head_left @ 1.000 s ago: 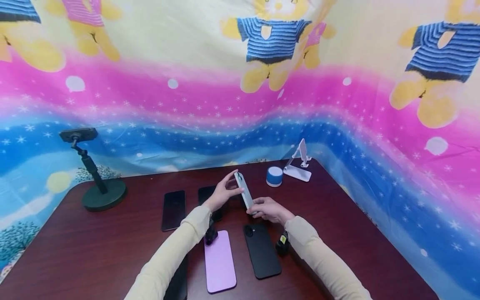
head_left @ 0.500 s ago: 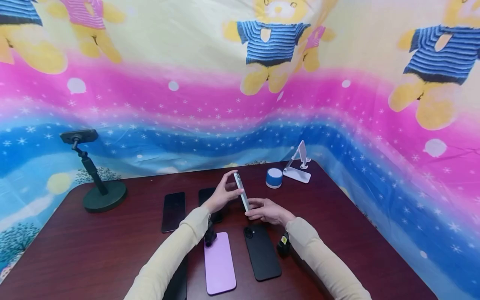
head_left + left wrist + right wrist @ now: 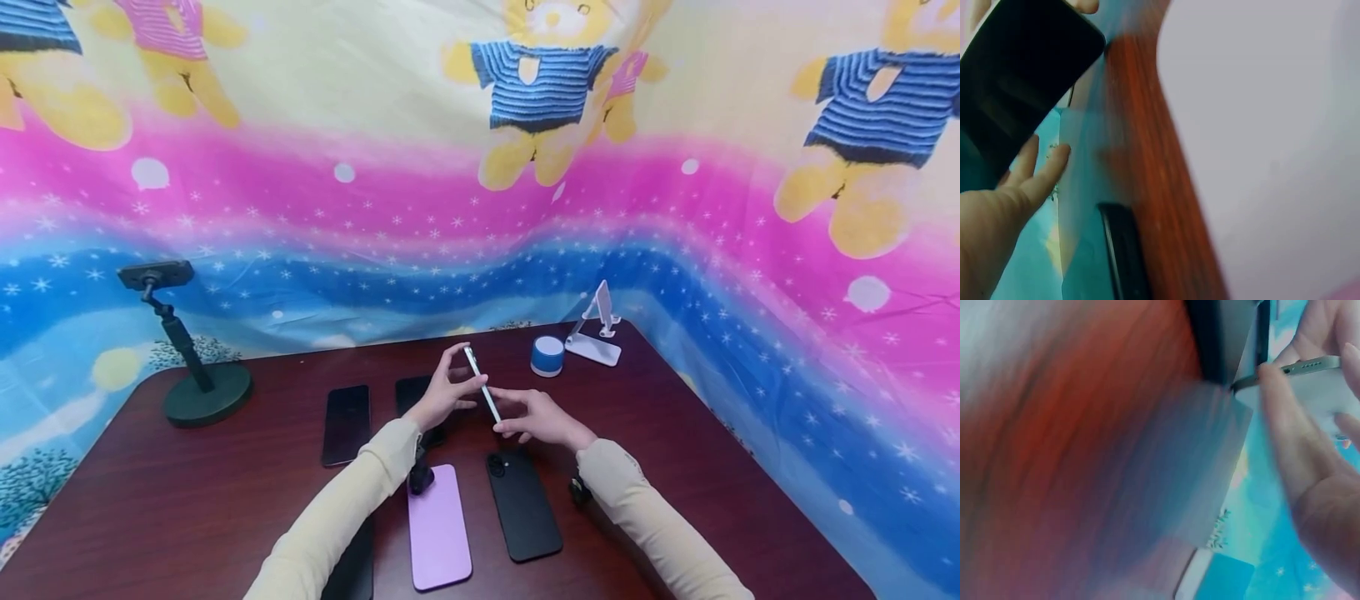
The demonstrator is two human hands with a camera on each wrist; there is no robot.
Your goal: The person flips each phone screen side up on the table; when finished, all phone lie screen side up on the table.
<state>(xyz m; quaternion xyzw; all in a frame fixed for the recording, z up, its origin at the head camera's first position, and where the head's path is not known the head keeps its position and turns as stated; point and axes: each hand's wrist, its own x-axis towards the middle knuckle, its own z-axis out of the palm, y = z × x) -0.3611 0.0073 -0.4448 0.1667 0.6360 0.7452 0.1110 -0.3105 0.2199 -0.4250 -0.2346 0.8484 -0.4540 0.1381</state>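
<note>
Tilted over the table, a pale smartphone [image 3: 483, 390] appears nearly edge-on in the head view. My left hand [image 3: 444, 393] grips its upper part between thumb and fingers, while my right hand [image 3: 546, 416] pinches the lower end. The left wrist view shows the phone's dark screen [image 3: 1029, 81]; its light back [image 3: 1319, 394] and port edge appear in the right wrist view. Below the hands lie a purple phone [image 3: 440, 533] and a black phone [image 3: 523, 508]. A dark phone [image 3: 411, 390] is partly hidden behind my left hand.
Another dark phone [image 3: 347, 423] lies to the left, and a dark flat object [image 3: 357, 567] is partly under my left sleeve. A dark green phone stand [image 3: 208, 393] stands back left. A blue-and-white cylinder [image 3: 547, 358] and a white folding stand [image 3: 592, 348] are back right.
The pale phone has turned further, from showing some of its back to nearly edge-on. My right hand and wrist have rolled and shifted slightly right; my left hand keeps its place.
</note>
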